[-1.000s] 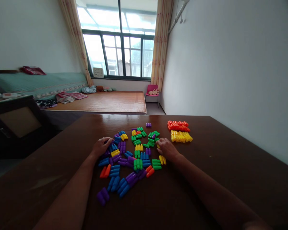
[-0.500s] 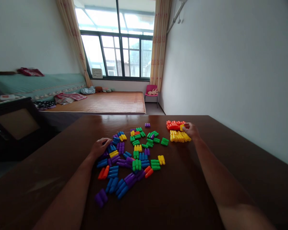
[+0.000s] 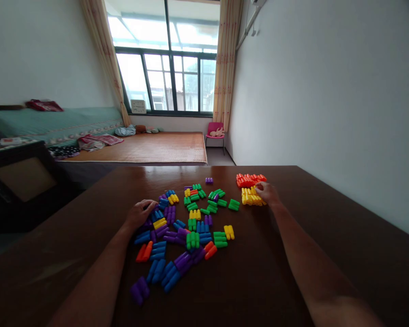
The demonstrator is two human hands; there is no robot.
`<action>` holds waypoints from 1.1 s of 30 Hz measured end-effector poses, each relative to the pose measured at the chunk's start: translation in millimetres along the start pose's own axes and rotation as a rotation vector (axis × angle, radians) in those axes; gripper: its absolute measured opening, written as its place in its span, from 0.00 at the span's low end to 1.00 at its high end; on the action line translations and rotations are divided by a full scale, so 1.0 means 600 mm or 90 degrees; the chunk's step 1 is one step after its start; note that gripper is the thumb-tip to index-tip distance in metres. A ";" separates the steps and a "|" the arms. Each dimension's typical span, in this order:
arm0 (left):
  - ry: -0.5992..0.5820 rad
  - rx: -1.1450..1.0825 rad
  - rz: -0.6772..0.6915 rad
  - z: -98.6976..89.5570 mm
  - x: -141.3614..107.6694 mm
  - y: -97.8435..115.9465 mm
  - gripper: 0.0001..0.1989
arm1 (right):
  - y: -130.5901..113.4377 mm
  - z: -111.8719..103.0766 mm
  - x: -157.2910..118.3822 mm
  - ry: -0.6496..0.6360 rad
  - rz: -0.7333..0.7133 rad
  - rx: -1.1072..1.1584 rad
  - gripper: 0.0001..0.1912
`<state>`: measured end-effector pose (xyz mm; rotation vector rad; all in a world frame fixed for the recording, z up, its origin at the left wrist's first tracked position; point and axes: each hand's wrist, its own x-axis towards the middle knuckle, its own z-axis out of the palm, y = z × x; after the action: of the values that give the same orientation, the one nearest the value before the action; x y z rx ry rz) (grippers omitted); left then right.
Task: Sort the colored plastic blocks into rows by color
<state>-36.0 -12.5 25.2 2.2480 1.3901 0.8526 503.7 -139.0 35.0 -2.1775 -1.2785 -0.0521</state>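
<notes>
My right hand (image 3: 266, 193) is at the group of yellow blocks (image 3: 251, 196) on the right of the table. Its fingertips pinch a yellow block (image 3: 256, 189) at the top of that group, partly hidden by the fingers. Just behind lies a group of orange blocks (image 3: 251, 180). My left hand (image 3: 141, 213) rests loosely curved, fingers apart from the thumb, against the left edge of the scattered blocks. Purple blocks (image 3: 169, 214) and blue blocks (image 3: 158, 214) lie beside its fingers; a yellow block (image 3: 160, 223) is close by.
Green blocks (image 3: 192, 240) and other colours lie scattered over the middle of the brown table (image 3: 245, 281). A purple block (image 3: 209, 180) sits apart near the back. Beyond are a bed (image 3: 163, 147), a pink chair (image 3: 215, 129) and a dark cabinet (image 3: 20, 181) at left.
My right hand has come down and nearer, from the front of the orange blocks onto the yellow group, with the yellow block. The left hand has hardly moved; the view has tilted slightly.
</notes>
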 end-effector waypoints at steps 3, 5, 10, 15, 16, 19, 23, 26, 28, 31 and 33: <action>0.000 0.005 -0.003 0.002 0.001 -0.004 0.26 | -0.003 -0.006 -0.006 -0.016 -0.027 -0.089 0.12; -0.001 0.006 -0.004 0.002 0.001 -0.004 0.26 | -0.009 -0.015 -0.012 -0.009 -0.025 -0.142 0.15; -0.003 -0.002 -0.005 0.001 -0.002 0.003 0.26 | -0.068 -0.043 -0.046 -0.036 -0.147 -0.082 0.13; 0.000 0.004 -0.001 -0.001 -0.003 0.006 0.27 | -0.163 -0.052 -0.113 -0.514 -0.348 0.128 0.16; -0.001 0.005 0.001 0.000 -0.002 0.005 0.27 | -0.177 -0.051 -0.125 -0.586 -0.366 0.139 0.19; -0.006 0.008 0.005 0.001 -0.002 0.002 0.27 | -0.195 -0.043 -0.143 -0.697 -0.407 0.161 0.23; -0.014 0.011 -0.005 0.001 -0.002 0.002 0.28 | -0.179 -0.028 -0.135 -0.718 -0.383 0.129 0.20; -0.019 0.013 -0.010 -0.001 -0.001 0.004 0.28 | -0.161 -0.018 -0.127 -0.706 -0.360 0.150 0.21; -0.019 0.010 -0.010 -0.002 -0.001 0.003 0.28 | -0.153 -0.015 -0.124 -0.676 -0.341 0.198 0.21; -0.019 0.006 -0.005 -0.001 0.000 0.000 0.27 | -0.141 -0.023 -0.113 -0.641 -0.304 0.284 0.27; -0.013 0.010 -0.005 0.000 0.000 -0.002 0.27 | -0.125 -0.034 -0.095 -0.577 -0.264 0.333 0.27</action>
<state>-36.6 -11.8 24.8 2.2555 1.3998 0.8160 418.2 -167.7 69.0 -1.4524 -1.9203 1.0803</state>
